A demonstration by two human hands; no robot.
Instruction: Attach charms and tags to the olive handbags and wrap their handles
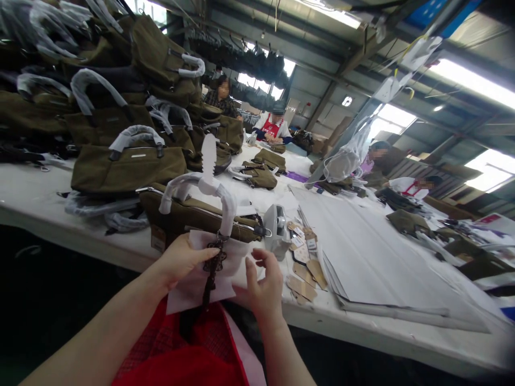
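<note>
An olive handbag with a silver zip stands at the table's front edge. White wrapping covers its arched handle, and a notched white plastic strip sticks up from it. At the handle's near end hangs a dark ornate charm with a tassel, lying against a white sheet. My left hand is closed on the sheet and charm, thumb pressed on the charm. Beside the sheet's right edge is my right hand, open, fingers curved and apart, with nothing visible in it.
Olive handbags are piled high at left. A white tape-dispenser-like object and brown tags lie right of the bag. Large white sheets cover the table's right part. Several people, one in a red apron, are farther back.
</note>
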